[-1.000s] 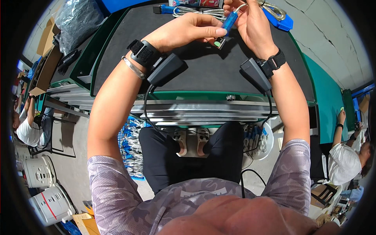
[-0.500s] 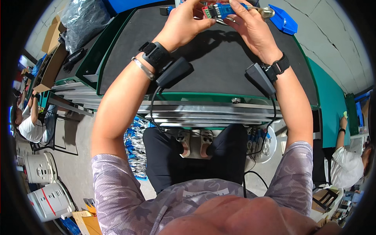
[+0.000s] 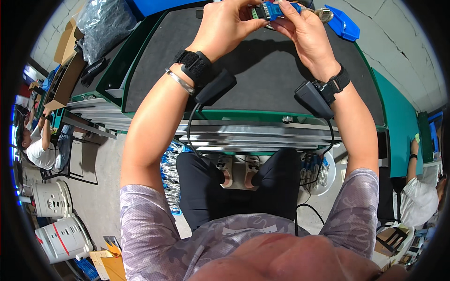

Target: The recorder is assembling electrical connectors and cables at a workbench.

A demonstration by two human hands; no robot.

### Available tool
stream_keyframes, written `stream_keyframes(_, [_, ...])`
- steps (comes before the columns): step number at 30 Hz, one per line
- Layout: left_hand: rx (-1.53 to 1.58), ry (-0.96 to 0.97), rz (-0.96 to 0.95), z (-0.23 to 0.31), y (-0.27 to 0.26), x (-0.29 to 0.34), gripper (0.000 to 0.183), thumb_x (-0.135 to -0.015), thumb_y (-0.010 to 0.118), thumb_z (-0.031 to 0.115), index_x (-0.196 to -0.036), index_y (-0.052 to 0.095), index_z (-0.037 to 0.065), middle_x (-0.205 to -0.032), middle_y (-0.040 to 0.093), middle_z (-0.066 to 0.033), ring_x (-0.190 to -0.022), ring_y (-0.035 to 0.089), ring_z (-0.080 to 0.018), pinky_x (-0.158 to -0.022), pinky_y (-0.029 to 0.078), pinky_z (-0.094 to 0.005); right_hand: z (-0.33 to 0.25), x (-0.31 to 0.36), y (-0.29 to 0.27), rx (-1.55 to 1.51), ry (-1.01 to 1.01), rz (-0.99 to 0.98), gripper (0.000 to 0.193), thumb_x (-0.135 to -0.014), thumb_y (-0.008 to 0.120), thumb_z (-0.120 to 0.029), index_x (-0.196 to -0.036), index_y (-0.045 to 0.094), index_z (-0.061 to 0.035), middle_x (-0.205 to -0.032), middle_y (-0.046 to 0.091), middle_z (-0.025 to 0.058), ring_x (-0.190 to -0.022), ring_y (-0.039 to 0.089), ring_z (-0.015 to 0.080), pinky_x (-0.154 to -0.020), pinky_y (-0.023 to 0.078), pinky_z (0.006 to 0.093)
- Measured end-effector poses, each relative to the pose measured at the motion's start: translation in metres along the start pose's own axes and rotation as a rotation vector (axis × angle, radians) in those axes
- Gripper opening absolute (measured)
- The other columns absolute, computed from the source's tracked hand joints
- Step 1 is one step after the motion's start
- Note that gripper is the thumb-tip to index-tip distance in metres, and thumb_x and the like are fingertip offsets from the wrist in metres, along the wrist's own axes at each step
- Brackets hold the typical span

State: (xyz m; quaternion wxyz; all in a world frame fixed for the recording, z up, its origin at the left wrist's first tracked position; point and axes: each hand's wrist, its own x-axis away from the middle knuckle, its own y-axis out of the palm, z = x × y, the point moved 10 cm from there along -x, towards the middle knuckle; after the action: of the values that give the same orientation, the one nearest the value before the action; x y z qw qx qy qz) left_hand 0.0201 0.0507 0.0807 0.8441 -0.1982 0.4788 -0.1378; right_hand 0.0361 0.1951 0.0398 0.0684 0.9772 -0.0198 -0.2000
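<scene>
Both my hands are raised over the far part of the dark work mat (image 3: 187,89), around a blue cable connector (image 3: 274,10) with a green terminal block at its left end. My left hand (image 3: 227,25) pinches the green end between thumb and fingers, partly covering it. My right hand (image 3: 307,35) grips the blue body from the right, its thumb on top. A pale cable end with a metal plug (image 3: 324,15) sticks out beyond my right fingers. A small dark piece lies partly hidden behind my left hand.
A blue bin (image 3: 342,23) stands at the far right edge of the bench. Clear plastic bagging (image 3: 105,30) and an open cardboard box (image 3: 68,86) lie at left. Bundled blue-and-white cables (image 3: 171,175) are below the bench. Co-workers sit on both sides.
My left fingers have closed further over the connector's green end, covering the red parts seen before. The whole view has shifted slightly, with the bench now farther right.
</scene>
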Motion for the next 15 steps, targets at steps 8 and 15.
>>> stream_keyframes(8, [0.074, -0.086, -0.059, -0.006, 0.008, -0.002, 0.033, -0.078, 0.081, 0.013, -0.105, 0.066, -0.001, -0.081, 0.07, -0.0151, -0.071, 0.068, -0.0191, -0.067, 0.054, -0.0298, 0.002, 0.001, -0.001, -0.068, 0.113, -0.015, 0.028, -0.101, 0.058, -0.034, -0.103, 0.065, -0.0073, -0.089, 0.068, 0.0008, -0.079, 0.063, 0.0083, -0.074, 0.05, 0.0229])
stream_keyframes(15, [0.038, -0.046, -0.016, 0.002, 0.002, -0.002, 0.034, -0.079, 0.08, 0.012, -0.107, 0.066, -0.002, -0.083, 0.071, -0.0163, -0.072, 0.069, -0.0194, -0.068, 0.054, -0.0306, -0.003, 0.006, -0.006, -0.146, 0.093, 0.073, 0.024, -0.1, 0.059, -0.031, -0.101, 0.065, -0.0078, -0.095, 0.069, 0.0008, -0.083, 0.066, 0.0092, -0.076, 0.053, 0.0239])
